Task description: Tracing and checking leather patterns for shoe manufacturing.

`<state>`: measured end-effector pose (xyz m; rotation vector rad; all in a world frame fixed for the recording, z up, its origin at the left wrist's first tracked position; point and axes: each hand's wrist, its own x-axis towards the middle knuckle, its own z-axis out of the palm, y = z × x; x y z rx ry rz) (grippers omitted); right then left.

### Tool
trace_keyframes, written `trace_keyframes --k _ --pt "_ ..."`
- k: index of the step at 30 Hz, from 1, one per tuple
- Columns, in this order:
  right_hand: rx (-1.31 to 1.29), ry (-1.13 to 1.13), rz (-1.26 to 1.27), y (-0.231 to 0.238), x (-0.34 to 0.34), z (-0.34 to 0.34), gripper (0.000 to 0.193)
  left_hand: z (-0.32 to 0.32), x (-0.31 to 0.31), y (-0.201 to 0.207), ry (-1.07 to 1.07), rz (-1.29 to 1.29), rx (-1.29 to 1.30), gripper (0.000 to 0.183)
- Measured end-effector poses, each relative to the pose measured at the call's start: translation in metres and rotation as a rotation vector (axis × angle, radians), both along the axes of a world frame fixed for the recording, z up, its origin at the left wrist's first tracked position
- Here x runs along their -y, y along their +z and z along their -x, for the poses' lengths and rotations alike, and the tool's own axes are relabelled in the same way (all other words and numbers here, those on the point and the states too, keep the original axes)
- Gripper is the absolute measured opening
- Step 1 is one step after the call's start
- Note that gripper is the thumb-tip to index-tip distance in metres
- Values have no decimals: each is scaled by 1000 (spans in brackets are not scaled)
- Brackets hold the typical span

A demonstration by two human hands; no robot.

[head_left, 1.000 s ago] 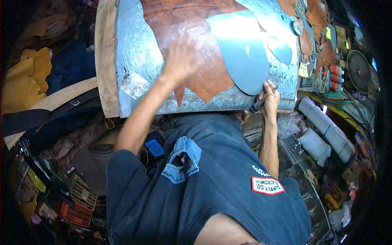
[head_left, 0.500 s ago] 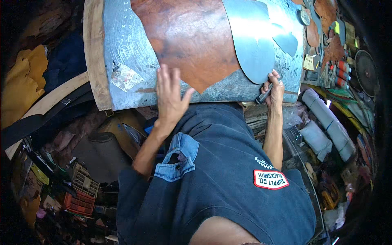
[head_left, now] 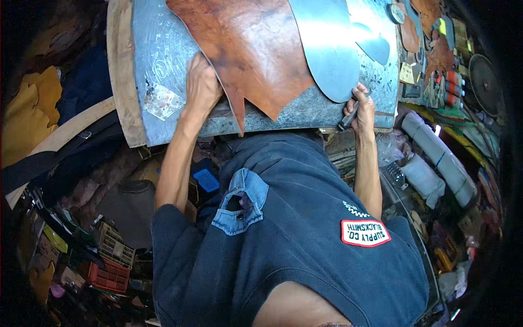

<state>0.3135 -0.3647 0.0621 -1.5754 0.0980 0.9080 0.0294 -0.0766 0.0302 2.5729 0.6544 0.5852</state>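
Observation:
A large piece of reddish-brown leather lies on the grey metal-topped workbench. My left hand is closed at the leather's left edge, which it raises slightly; the fingertips are partly hidden. A narrow tongue of leather hangs toward the bench's front edge beside that hand. My right hand is closed around a slim dark-handled tool at the front right of the bench; its working end cannot be made out. Just beyond it, a smooth grey rounded sheet overlaps the leather's right side.
A smaller grey pointed piece and a round tin lie farther right. A stained paper label is on the bench's left. Rolled wrapped material is at the right, crates at the lower left.
My left hand has gone from flat with spread fingers to closed at the leather's left edge, farther up and left. A strip of leather now shows. My right hand still holds the tool.

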Motion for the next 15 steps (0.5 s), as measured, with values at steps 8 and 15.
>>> trace_keyframes --k 8,15 --pt "34 3 32 -1 -3 3 24 -41 165 -19 -835 358 -40 39" --pt "47 7 8 -3 1 1 29 -43 94 74 -485 987 152 24"
